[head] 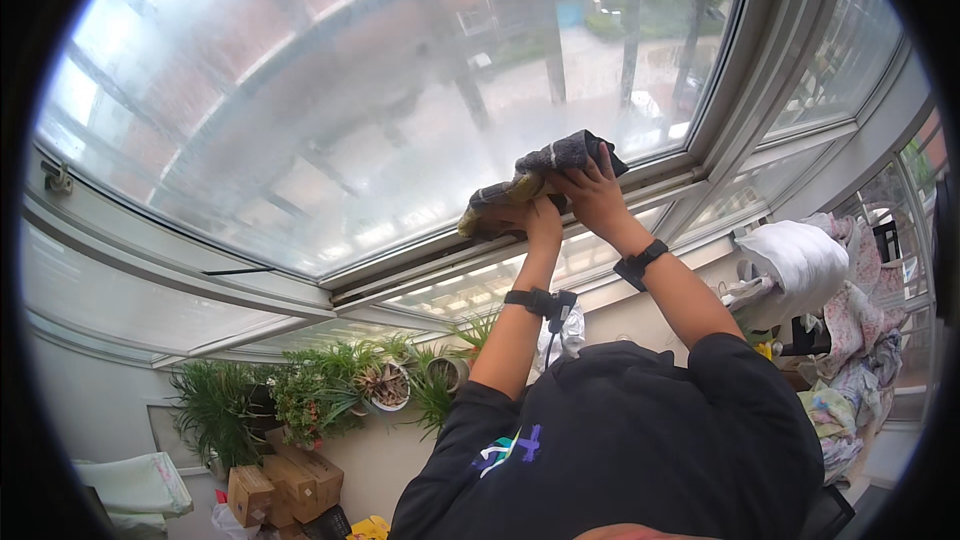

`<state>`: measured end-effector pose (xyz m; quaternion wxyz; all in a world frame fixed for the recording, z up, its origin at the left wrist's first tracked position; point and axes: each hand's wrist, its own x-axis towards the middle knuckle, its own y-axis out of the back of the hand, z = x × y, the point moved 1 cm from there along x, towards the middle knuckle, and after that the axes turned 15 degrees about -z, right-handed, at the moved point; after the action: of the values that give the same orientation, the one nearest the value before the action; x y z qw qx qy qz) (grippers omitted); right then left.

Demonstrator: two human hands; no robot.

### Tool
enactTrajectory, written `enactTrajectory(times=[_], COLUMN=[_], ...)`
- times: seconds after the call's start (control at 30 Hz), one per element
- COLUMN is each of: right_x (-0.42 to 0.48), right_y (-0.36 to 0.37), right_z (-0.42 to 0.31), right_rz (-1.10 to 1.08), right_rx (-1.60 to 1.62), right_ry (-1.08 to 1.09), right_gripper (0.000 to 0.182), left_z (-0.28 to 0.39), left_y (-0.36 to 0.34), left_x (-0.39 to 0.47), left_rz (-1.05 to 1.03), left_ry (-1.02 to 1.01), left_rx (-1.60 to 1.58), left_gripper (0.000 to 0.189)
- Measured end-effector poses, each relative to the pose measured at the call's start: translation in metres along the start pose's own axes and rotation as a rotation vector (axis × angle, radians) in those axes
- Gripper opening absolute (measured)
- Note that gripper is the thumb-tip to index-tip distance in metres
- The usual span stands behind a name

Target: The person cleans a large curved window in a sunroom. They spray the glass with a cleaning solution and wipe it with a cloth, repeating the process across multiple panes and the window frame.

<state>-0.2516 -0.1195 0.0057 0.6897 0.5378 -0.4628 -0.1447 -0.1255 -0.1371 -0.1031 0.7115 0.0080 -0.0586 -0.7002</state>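
A folded dark grey cloth (555, 157) with yellowish patches rests along the bottom of a large window pane (360, 120), near the pane's lower right corner. My left hand (529, 216) grips the cloth's left part, and some of its fingers are hidden in the folds. On the right part lies my right hand (596, 191), its fingers spread over the fabric and holding it. Below both hands runs the pale window frame (450, 261). The glass looks hazy, with buildings and ground outside seen through it.
Potted plants (322, 390) stand below the window at the left, above several cardboard boxes (300, 484). To the right are white bedding (799, 266) and flowered fabrics (862, 330). A window latch (58, 178) sits on the frame's left side. Dark straps circle both wrists.
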Motion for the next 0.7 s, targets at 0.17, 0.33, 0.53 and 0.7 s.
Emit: enactTrajectory(times=[0.17,0.33,0.53,0.7], right_x=[-0.058,-0.085,-0.049,0.009], right_y=[0.029,0.055,0.075,0.184], right_z=[0.104,0.167,0.180,0.170], right_rz=[-0.037,-0.024,0.070,0.178], right_rx=[0.195,0.635,1.346,0.692], right_ry=[-0.292,-0.260,-0.045,0.083], right_gripper=[0.067,0.072,0.072,0.065], left_z=[0.039,0.111,0.185,0.311], left_y=[-0.141,-0.235,-0.225,-0.190], left_x=[0.027,0.017,0.011,0.032], left_rz=[-0.428,0.001,-0.064,0.166], left_ry=[0.039,-0.243,-0.544,-0.740], left_rx=[-0.099,0.111,0.568,0.788], left_gripper=[0.067,0.073,0.086,0.093])
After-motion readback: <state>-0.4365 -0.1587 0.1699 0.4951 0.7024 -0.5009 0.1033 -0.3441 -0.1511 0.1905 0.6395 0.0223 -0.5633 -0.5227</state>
